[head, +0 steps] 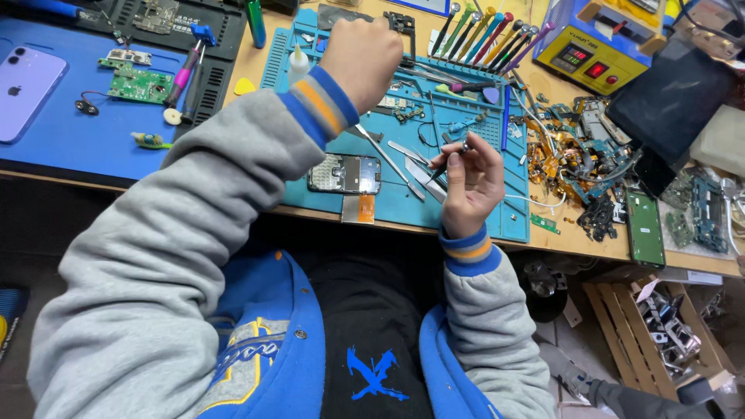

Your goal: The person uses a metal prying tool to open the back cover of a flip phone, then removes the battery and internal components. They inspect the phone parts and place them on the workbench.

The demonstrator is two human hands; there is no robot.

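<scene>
Nearest me, grey sleeve (178,256). Left hand (361,58) raised over the blue mat (403,203), fingers curled into a fist; contents, cannot tell. Opened phone (345,173) lies below it. Right hand (471,182) pinches a thin dark tool (448,161), beside tweezers (415,167).

Work mat (481,209) on the desk, opened phone (345,173) at its near edge, screwdrivers (485,35) racked behind, heap of parts (570,159) to its right, circuit board (140,84) far left.
</scene>
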